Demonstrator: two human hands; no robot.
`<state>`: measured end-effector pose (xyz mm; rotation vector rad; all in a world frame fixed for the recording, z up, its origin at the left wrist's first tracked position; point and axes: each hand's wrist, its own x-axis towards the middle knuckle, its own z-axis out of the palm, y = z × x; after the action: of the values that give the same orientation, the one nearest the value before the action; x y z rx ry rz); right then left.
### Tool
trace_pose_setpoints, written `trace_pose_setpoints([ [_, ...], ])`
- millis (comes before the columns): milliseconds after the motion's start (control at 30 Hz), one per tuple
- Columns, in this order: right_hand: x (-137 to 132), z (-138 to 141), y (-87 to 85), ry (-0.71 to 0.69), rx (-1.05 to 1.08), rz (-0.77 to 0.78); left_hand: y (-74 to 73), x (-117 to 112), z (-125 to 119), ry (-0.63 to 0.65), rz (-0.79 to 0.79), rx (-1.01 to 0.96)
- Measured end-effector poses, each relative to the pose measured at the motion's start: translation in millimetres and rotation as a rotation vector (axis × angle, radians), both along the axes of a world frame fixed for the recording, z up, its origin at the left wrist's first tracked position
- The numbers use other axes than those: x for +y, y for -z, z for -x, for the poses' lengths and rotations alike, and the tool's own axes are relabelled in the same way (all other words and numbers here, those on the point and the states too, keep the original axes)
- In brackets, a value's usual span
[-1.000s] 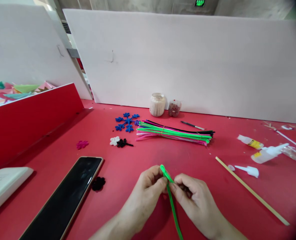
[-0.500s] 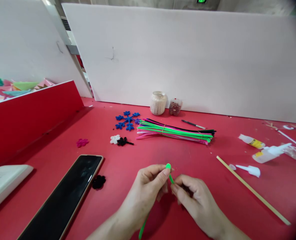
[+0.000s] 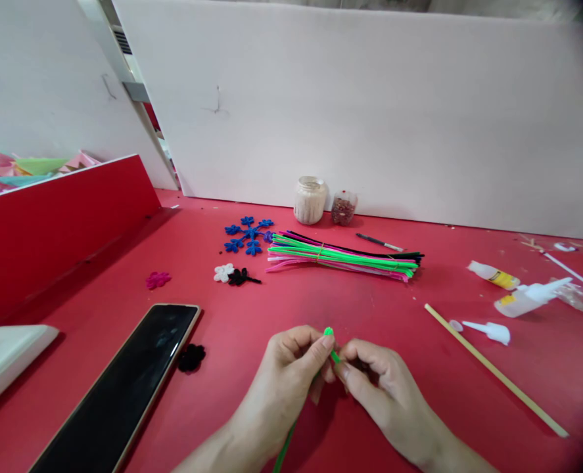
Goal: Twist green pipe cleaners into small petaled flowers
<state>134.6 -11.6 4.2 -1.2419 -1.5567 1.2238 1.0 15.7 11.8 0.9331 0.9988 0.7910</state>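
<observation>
Pinched between the thumb and fingers of my left hand (image 3: 291,378) is a green pipe cleaner (image 3: 284,452), its bent tip poking up above the thumb. Its long tail hangs down behind my left wrist toward the bottom edge. My right hand (image 3: 382,381) grips the same pipe cleaner a little lower, thumb against forefinger; the fingertips hide part of it. Beyond the hands lies a rubber-banded bundle of pipe cleaners (image 3: 345,256) in green, pink, black and white. Pipe-cleaner flowers lie to the left: blue (image 3: 250,233), white (image 3: 223,272), black (image 3: 191,358) and magenta (image 3: 158,280).
A phone (image 3: 123,387) lies at left beside a white box-like object (image 3: 10,364). A glass jar (image 3: 309,200) and a small cup (image 3: 344,208) stand near the white board (image 3: 370,118). At right are a wooden stick (image 3: 493,368), glue bottles (image 3: 530,299) and a white nozzle cap (image 3: 491,332).
The green tip in my left hand has turned from a rounded loop face to a narrower bent end. Both hands stay close together; the view has shifted slightly.
</observation>
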Motion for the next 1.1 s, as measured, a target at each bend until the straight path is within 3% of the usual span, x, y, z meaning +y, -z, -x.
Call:
trace_pose_setpoints([
  [233,0.4,-1.0,-1.0,-0.002,-0.107,-0.019,-4.4,-0.5,1.4,0.009,0.008,-0.021],
  [433,0.7,-4.9,0.2,0.013,-0.186,-0.133,0.3,-0.6,-1.0,-0.025,0.035,-0.126],
  [600,0.7,-5.7,0.4,0.045,-0.238,-0.179,0.3,1.9,-1.8,-0.039,0.01,-0.076],
  [1100,2.2,-4.3,2.0,0.102,-0.069,-0.017,-4.4,3.0,-1.1,-0.039,-0.076,0.083],
])
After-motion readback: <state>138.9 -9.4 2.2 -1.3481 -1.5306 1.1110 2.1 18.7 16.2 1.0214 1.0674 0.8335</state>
